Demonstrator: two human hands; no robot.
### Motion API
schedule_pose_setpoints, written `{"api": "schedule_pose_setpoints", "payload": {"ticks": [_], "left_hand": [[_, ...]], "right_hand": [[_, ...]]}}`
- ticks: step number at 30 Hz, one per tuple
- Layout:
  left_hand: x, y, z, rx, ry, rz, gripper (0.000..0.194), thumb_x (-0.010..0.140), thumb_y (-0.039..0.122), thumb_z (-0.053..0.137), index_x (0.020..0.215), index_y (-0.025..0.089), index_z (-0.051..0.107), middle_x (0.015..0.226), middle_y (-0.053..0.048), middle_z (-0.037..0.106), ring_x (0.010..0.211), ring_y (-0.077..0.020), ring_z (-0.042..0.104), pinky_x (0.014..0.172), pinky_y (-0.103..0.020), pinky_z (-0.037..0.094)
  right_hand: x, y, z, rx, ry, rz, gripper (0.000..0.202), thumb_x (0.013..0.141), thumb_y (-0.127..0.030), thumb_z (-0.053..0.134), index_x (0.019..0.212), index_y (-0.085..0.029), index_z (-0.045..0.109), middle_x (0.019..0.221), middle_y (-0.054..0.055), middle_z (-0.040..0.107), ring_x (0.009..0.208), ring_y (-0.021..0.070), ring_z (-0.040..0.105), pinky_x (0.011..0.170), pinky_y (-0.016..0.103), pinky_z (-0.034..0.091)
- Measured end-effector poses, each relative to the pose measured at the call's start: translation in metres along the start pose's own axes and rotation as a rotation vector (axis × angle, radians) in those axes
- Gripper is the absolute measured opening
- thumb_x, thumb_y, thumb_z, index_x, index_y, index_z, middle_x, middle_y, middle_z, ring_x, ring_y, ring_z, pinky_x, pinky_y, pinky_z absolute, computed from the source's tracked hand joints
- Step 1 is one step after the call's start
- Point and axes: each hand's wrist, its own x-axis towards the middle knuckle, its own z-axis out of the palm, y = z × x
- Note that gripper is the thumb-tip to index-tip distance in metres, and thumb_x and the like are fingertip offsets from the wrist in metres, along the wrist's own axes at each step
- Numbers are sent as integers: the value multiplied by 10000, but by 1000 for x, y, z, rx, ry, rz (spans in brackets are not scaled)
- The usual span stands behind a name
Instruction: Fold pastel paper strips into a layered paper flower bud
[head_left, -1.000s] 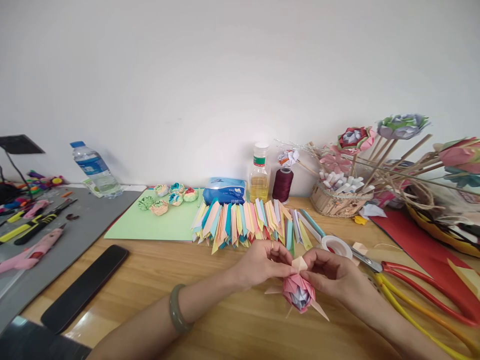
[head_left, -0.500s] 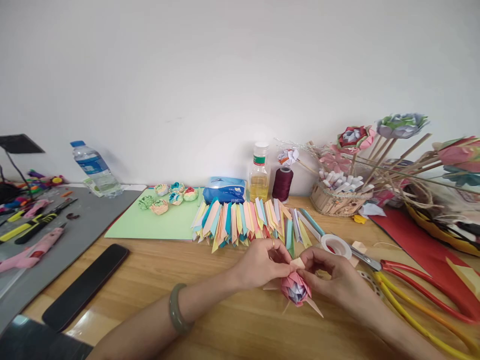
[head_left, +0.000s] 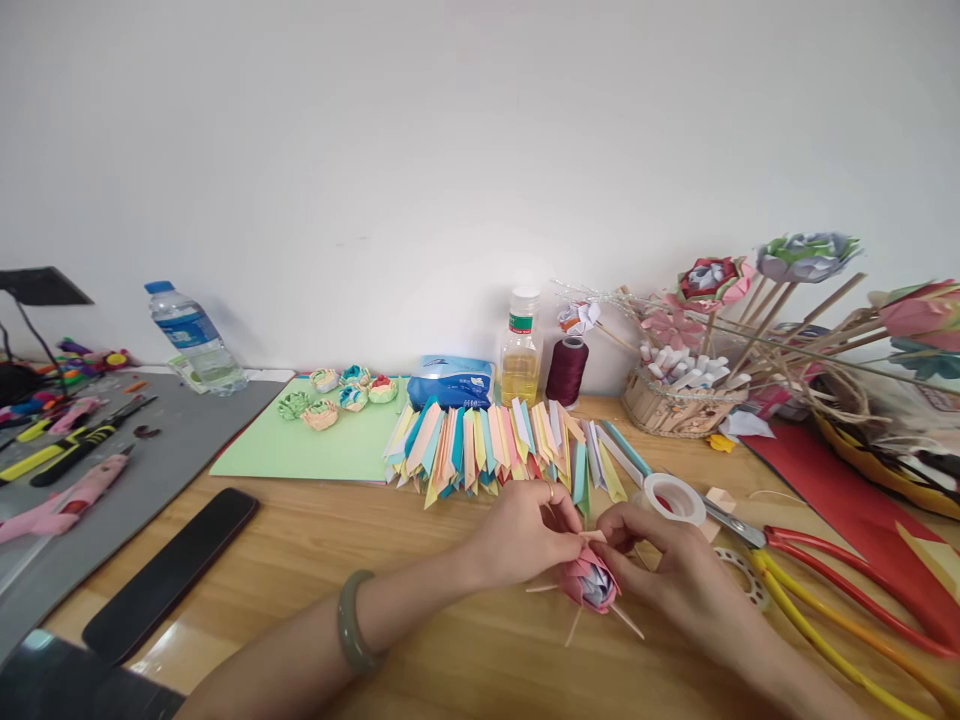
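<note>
A pink folded paper flower (head_left: 591,582) with a pale blue-white centre and thin pale points sticking out sits just above the wooden table (head_left: 315,560). My left hand (head_left: 525,530), with a green bangle on the wrist and a ring, pinches its top from the left. My right hand (head_left: 667,565) grips it from the right, fingers pressing a small peach paper flap at the top. A fanned row of coloured folded paper strips (head_left: 495,445) lies just behind my hands.
White tape roll (head_left: 673,496) and red-and-yellow-handled scissors (head_left: 825,570) lie to the right. A black phone (head_left: 169,570) is at front left, glue guns (head_left: 67,490) on a grey mat. Behind stand a water bottle (head_left: 187,338), oil bottle (head_left: 519,360), thread spool (head_left: 566,370), tissue pack (head_left: 450,380), and a basket of paper flowers (head_left: 682,400).
Both hands and the flower have shifted slightly up and away. The peach flap at the flower's top has been pressed down flatter and the side points have drawn in.
</note>
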Motion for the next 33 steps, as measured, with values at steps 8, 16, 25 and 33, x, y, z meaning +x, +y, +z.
{"api": "schedule_pose_setpoints", "payload": {"ticks": [8, 16, 25, 33], "left_hand": [[3, 7, -8, -228, -19, -71, 147, 676, 244, 568, 793, 161, 537, 811, -25, 569, 586, -88, 505, 546, -219, 382], [3, 1, -8, -507, -473, -257, 585, 536, 270, 750, 1070, 176, 532, 848, -45, 591, 715, -138, 566, 617, -249, 406], [-1, 5, -3, -298, -253, 8, 766, 595, 245, 712, 1270, 279, 350, 1166, -68, 469, 988, -190, 499, 867, -351, 386], [-2, -1, 0, 177, 61, 288, 481, 657, 209, 644, 1121, 262, 530, 1032, -60, 442, 987, -187, 465, 900, -320, 355]], "right_hand": [[-3, 10, -3, -215, 176, -297, 80, 817, -194, 464, 744, -211, 493, 623, -7, 557, 557, 127, 493, 528, 245, 380], [-4, 22, -9, -346, 319, -572, 166, 791, -73, 480, 854, -226, 489, 775, 25, 618, 698, 147, 552, 635, 286, 421], [-5, 11, -10, -191, 521, -340, 112, 769, -197, 523, 867, -231, 565, 856, 49, 553, 749, 173, 536, 642, 295, 433], [5, -1, -8, 514, 31, 281, 335, 715, -501, 531, 628, -178, 553, 553, -25, 483, 492, 105, 444, 456, 220, 373]]}}
